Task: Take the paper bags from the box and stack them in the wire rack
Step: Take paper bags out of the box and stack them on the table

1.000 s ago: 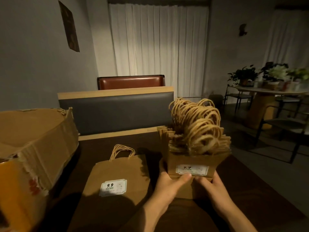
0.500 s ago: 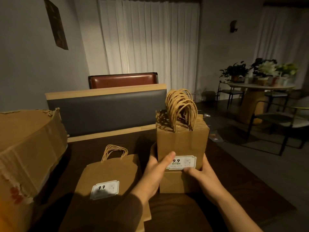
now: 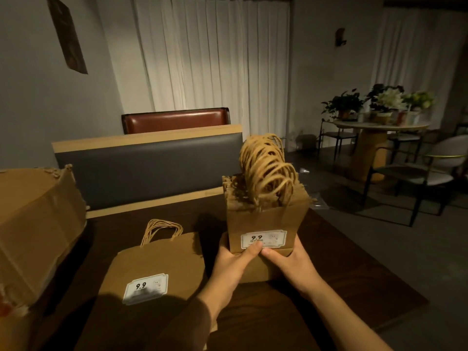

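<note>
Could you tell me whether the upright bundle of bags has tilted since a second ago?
Yes. The bundle, held by both hands, leaned toward the camera earlier; now it stands nearly upright against the bench back.

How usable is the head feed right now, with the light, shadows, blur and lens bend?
Head view: dim and warm, brightest at the white curtain; the person's shadow covers the near end of the flat brown paper bag; the "9.9" on the upright bundle of brown paper bags reads, the smaller print is blurred; wide-angle bend tilts the dark wall poster.
</note>
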